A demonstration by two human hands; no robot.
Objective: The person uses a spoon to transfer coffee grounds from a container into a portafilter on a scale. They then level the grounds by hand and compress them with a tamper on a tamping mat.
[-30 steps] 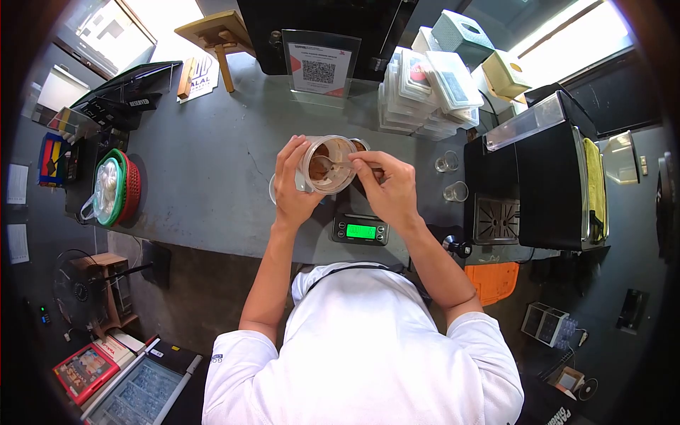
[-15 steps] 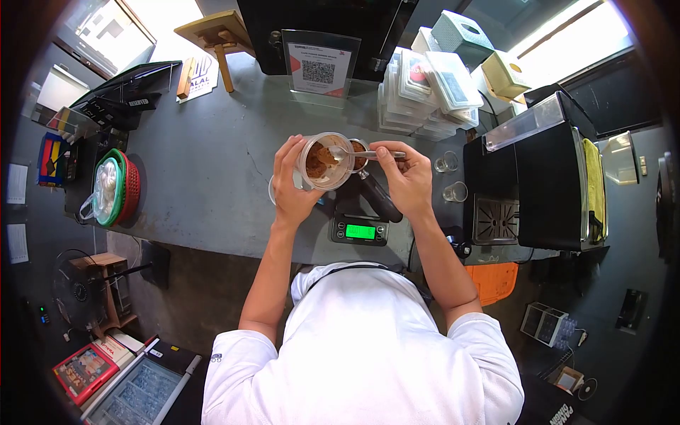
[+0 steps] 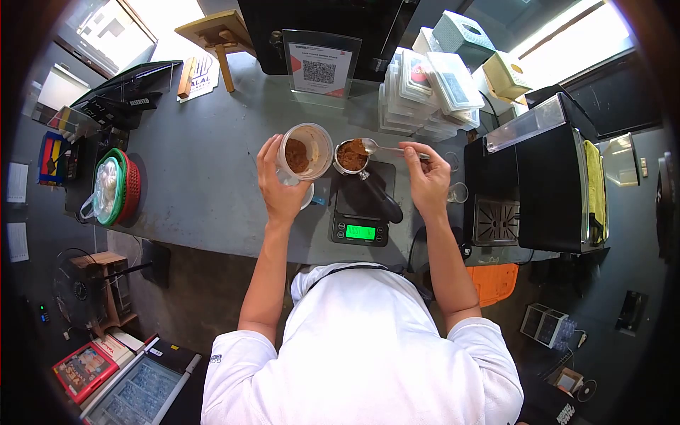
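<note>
My left hand [image 3: 281,185] is closed around a clear plastic tub [image 3: 320,145], tilted so the brown coffee grounds [image 3: 296,156] inside show. Between the fingers of my right hand [image 3: 429,178] is a metal spoon [image 3: 394,150], its bowl over the right rim of a portafilter [image 3: 381,198]. Brown ground coffee [image 3: 350,159] fills much of the portafilter basket. That portafilter rests on a black digital scale [image 3: 340,230] with a lit green display, whose digits I cannot read surely. Partly hidden under the tub is a pale round cup [image 3: 306,201].
Two small clear glasses [image 3: 458,192] stand right of my right hand, beside a black espresso machine [image 3: 552,177]. Stacked plastic containers [image 3: 425,95] and a QR-code sign [image 3: 320,64] are at the back. Red and green baskets [image 3: 131,188] sit on the left.
The spoon has moved out of the tub and right, to the portafilter, with my right hand. My left hand and the tub have shifted slightly left, uncovering the portafilter basket.
</note>
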